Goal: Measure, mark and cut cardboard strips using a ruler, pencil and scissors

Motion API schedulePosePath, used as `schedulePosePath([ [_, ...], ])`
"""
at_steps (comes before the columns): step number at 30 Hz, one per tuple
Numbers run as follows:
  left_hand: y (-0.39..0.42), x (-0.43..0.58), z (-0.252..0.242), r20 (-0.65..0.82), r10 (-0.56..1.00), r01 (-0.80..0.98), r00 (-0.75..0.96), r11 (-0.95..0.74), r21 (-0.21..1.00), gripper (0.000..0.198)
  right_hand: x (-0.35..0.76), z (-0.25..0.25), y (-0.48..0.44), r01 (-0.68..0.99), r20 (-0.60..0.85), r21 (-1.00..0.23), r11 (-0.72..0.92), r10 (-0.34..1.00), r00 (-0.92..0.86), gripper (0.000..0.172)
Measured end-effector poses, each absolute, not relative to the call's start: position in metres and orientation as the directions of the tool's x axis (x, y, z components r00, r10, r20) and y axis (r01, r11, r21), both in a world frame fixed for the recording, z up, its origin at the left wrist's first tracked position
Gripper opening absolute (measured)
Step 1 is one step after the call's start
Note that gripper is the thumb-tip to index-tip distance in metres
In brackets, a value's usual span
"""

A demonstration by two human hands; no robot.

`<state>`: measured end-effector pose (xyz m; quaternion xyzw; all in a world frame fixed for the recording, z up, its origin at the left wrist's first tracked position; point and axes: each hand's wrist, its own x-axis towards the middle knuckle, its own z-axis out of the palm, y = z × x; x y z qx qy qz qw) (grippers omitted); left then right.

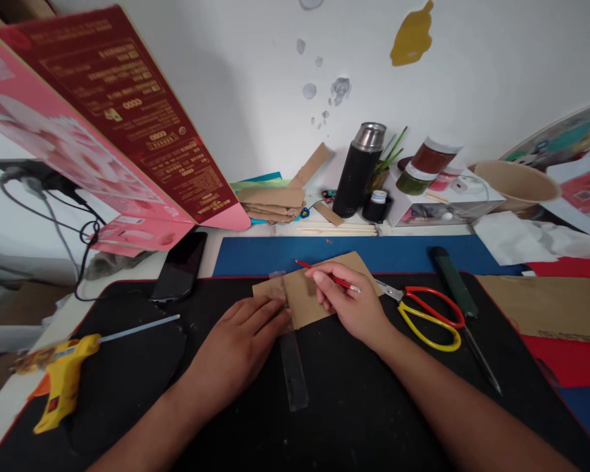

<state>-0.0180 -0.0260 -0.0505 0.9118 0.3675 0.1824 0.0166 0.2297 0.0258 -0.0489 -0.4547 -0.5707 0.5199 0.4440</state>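
Bare forearms (pixel 177 406) lie nearest. Left hand (pixel 248 328) presses a clear ruler (pixel 294 377) flat across cardboard (pixel 302 298) on the table; right hand (pixel 351 295) pinches a red pencil (pixel 341 282) over that sheet. Behind stand a flask (pixel 356 177), contents hidden, a cup (pixel 381 176) of green sticks (pixel 397 145), stacked jars (pixel 429 157) filled brown and green, and a clear-fronted box (pixel 452 213), contents blurred.

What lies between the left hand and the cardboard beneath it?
In the head view, a clear ruler lies across the cardboard, under the left hand.
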Motion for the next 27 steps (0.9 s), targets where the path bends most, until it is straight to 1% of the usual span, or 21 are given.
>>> schedulePosePath([
  [3,-0.0251,-0.0167,-0.05,0.358,0.688,0.674,0.631,-0.715,0.185,0.032,0.2298,-0.0482,0.0254,0.061,0.033,-0.997,0.046,0.98,-0.196,0.034],
  [6,-0.0235,-0.0176,-0.0514,0.383,0.688,0.668,0.616,-0.714,0.208,0.035,0.2301,-0.0475,0.0255,0.059,0.028,-0.997,0.041,0.979,-0.2,0.034],
  [11,-0.0216,-0.0196,-0.0552,0.389,0.704,0.678,0.594,-0.699,0.229,0.032,0.2316,-0.0465,0.0261,0.061,0.027,-0.997,0.041,0.975,-0.219,0.033],
  [20,-0.0205,-0.0215,-0.0566,0.405,0.686,0.65,0.605,-0.719,0.248,0.032,0.2325,-0.0457,0.0268,0.062,0.029,-0.997,0.044,0.972,-0.234,0.03],
  [23,-0.0213,-0.0222,-0.0554,0.4,0.693,0.641,0.599,-0.715,0.278,0.033,0.2324,-0.0445,0.027,0.063,0.027,-0.997,0.043,0.971,-0.239,0.028],
  [27,-0.0198,-0.025,-0.0499,0.433,0.751,0.678,0.498,-0.649,0.346,0.029,0.2328,-0.0436,0.0268,0.063,0.034,-0.997,0.05,0.97,-0.24,0.027],
])
